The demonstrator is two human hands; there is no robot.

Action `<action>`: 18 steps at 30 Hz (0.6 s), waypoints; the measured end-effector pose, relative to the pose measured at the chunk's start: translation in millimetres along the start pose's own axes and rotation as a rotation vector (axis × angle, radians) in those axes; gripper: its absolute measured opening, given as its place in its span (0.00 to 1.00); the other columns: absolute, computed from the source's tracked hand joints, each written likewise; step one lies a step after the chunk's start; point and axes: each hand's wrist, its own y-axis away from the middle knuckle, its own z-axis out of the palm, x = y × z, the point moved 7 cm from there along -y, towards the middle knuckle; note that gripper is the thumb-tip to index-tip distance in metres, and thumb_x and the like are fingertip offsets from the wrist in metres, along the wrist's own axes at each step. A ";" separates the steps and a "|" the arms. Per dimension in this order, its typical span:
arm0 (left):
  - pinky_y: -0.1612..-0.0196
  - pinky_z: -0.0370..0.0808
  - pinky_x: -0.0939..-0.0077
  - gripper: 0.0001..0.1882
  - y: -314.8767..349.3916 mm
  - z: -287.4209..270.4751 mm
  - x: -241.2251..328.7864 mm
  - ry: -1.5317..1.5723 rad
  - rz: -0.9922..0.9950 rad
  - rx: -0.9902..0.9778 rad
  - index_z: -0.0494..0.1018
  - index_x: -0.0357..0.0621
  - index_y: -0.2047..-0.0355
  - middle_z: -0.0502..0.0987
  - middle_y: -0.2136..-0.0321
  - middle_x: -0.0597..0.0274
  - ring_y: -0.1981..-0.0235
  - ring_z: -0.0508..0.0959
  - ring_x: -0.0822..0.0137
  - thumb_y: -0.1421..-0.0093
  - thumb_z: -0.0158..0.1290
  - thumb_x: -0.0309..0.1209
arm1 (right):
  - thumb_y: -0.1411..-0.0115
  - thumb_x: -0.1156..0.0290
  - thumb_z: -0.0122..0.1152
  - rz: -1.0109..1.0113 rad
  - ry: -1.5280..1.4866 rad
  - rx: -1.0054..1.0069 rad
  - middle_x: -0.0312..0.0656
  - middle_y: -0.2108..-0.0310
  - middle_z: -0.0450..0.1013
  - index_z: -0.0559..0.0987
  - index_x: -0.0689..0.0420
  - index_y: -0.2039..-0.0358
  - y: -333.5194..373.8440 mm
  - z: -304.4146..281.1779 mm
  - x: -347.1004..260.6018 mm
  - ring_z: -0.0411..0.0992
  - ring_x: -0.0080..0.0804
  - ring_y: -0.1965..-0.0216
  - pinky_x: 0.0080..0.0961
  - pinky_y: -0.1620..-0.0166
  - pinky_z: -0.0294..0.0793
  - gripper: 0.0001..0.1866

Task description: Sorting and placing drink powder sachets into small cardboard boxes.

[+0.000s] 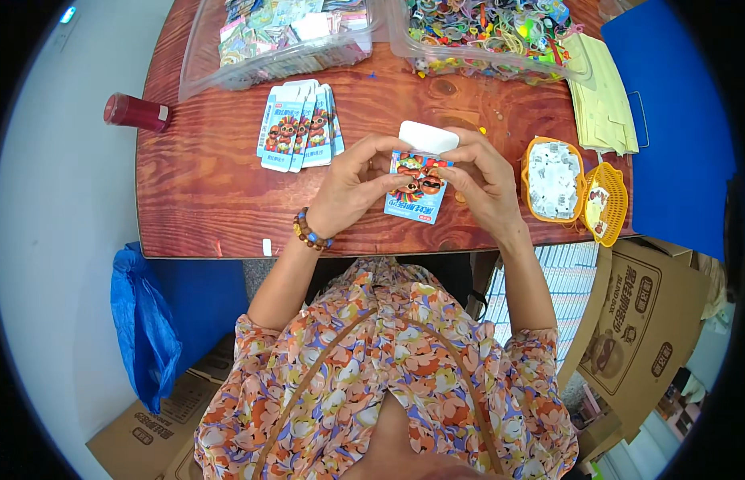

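Between my two hands, over the near middle of the table, is a small blue cardboard box (pixel 406 210) with colourful cartoon figures; its white end flap (pixel 428 138) stands open at the far end. My left hand (pixel 358 178) pinches the box's left side, thumb on the front. My right hand (pixel 483 178) grips the right side near the flap, its thumb also on the printed face. A beaded bracelet is on my left wrist. Left of my hands lies a fanned stack of matching flat boxes (pixel 299 128).
Two clear plastic bins at the back hold printed packets (pixel 288 36) and colourful small trinkets (pixel 488 32). Yellow baskets on the right carry white sachets (pixel 553 180) and small cards (pixel 598 204). A dark red cylinder (pixel 138 113) stands far left; yellow sheets (pixel 600 96) lie far right.
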 end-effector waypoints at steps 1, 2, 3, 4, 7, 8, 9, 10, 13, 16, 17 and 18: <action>0.64 0.76 0.82 0.21 1.4 -0.3 -0.5 0.002 -0.005 0.005 0.73 0.40 0.48 0.77 0.62 0.64 0.66 0.78 0.77 0.42 0.61 0.21 | 0.37 0.80 0.60 -0.010 0.036 -0.006 0.45 0.53 0.74 0.76 0.64 0.55 -0.2 0.5 -2.2 0.74 0.28 0.50 0.24 0.49 0.76 0.10; 0.64 0.76 0.82 0.21 2.9 -1.8 -2.0 -0.049 -0.023 0.020 0.73 0.40 0.48 0.77 0.62 0.65 0.66 0.78 0.77 0.42 0.61 0.20 | 0.37 0.80 0.60 -0.006 0.033 -0.012 0.45 0.53 0.74 0.76 0.64 0.55 -0.9 2.7 -5.6 0.74 0.28 0.50 0.24 0.49 0.76 0.10; 0.64 0.76 0.81 0.20 4.7 -3.2 -3.7 -0.099 -0.042 0.036 0.73 0.39 0.49 0.77 0.62 0.66 0.67 0.78 0.78 0.42 0.61 0.20 | 0.37 0.80 0.60 0.084 -0.007 0.010 0.45 0.53 0.74 0.77 0.63 0.55 -1.1 4.1 -4.5 0.73 0.28 0.50 0.24 0.49 0.75 0.09; 0.65 0.77 0.80 0.20 7.3 -4.2 -6.7 -0.131 -0.033 0.063 0.73 0.38 0.49 0.76 0.62 0.65 0.67 0.78 0.78 0.42 0.61 0.20 | 0.36 0.79 0.60 0.174 -0.046 0.031 0.45 0.54 0.73 0.77 0.63 0.56 -0.8 4.7 -1.5 0.73 0.27 0.50 0.24 0.49 0.75 0.09; 0.65 0.76 0.80 0.20 10.4 -2.4 -1.4 -0.186 0.028 0.119 0.74 0.38 0.50 0.75 0.62 0.64 0.68 0.77 0.77 0.43 0.62 0.21 | 0.35 0.77 0.58 -0.041 0.163 -0.095 0.43 0.53 0.74 0.79 0.63 0.58 -8.0 6.1 -14.8 0.73 0.27 0.50 0.25 0.49 0.74 0.07; 0.65 0.76 0.80 0.20 11.4 -1.1 -0.7 -0.185 0.026 0.122 0.74 0.38 0.50 0.75 0.62 0.64 0.68 0.77 0.77 0.43 0.62 0.21 | 0.35 0.77 0.58 -0.039 0.162 -0.098 0.43 0.53 0.74 0.79 0.63 0.58 -7.6 5.9 -11.4 0.73 0.27 0.50 0.25 0.49 0.74 0.07; 0.65 0.77 0.80 0.20 12.2 1.1 1.3 -0.220 0.029 0.112 0.75 0.39 0.50 0.75 0.63 0.63 0.68 0.78 0.76 0.43 0.62 0.21 | 0.34 0.76 0.57 0.023 0.078 -0.070 0.42 0.54 0.75 0.79 0.63 0.59 -6.4 4.2 -2.8 0.74 0.27 0.51 0.25 0.49 0.74 0.06; 0.65 0.77 0.79 0.20 12.9 2.8 3.1 -0.254 0.032 0.102 0.75 0.40 0.50 0.74 0.63 0.63 0.69 0.78 0.74 0.44 0.63 0.22 | 0.34 0.75 0.56 0.086 -0.005 -0.042 0.42 0.54 0.77 0.80 0.63 0.59 -5.5 2.6 4.1 0.74 0.27 0.52 0.25 0.49 0.73 0.07; 0.65 0.77 0.78 0.21 14.9 1.2 4.7 -0.326 0.016 0.101 0.75 0.41 0.50 0.75 0.64 0.62 0.68 0.79 0.72 0.45 0.64 0.23 | 0.34 0.76 0.57 0.273 -0.155 -0.074 0.41 0.55 0.79 0.80 0.64 0.57 -8.7 4.1 9.2 0.75 0.23 0.55 0.23 0.50 0.74 0.09; 0.65 0.78 0.77 0.21 17.5 4.4 14.8 -0.424 0.028 0.069 0.75 0.41 0.50 0.75 0.66 0.62 0.68 0.79 0.71 0.45 0.65 0.24 | 0.35 0.76 0.59 0.415 -0.198 -0.132 0.39 0.57 0.80 0.81 0.64 0.53 -8.2 3.2 10.6 0.75 0.20 0.58 0.20 0.53 0.75 0.12; 0.65 0.78 0.77 0.21 18.3 5.0 13.4 -0.424 0.024 0.069 0.75 0.41 0.50 0.75 0.66 0.62 0.68 0.79 0.71 0.45 0.65 0.24 | 0.35 0.76 0.59 0.418 -0.200 -0.133 0.39 0.57 0.80 0.81 0.64 0.53 -9.5 1.4 9.5 0.75 0.20 0.58 0.20 0.53 0.75 0.12; 0.65 0.78 0.77 0.22 19.1 5.4 11.7 -0.362 0.031 0.079 0.74 0.41 0.50 0.76 0.66 0.61 0.68 0.80 0.71 0.46 0.65 0.24 | 0.36 0.76 0.61 0.422 -0.151 -0.161 0.38 0.58 0.80 0.82 0.63 0.53 -10.5 1.0 9.0 0.76 0.19 0.59 0.18 0.55 0.75 0.12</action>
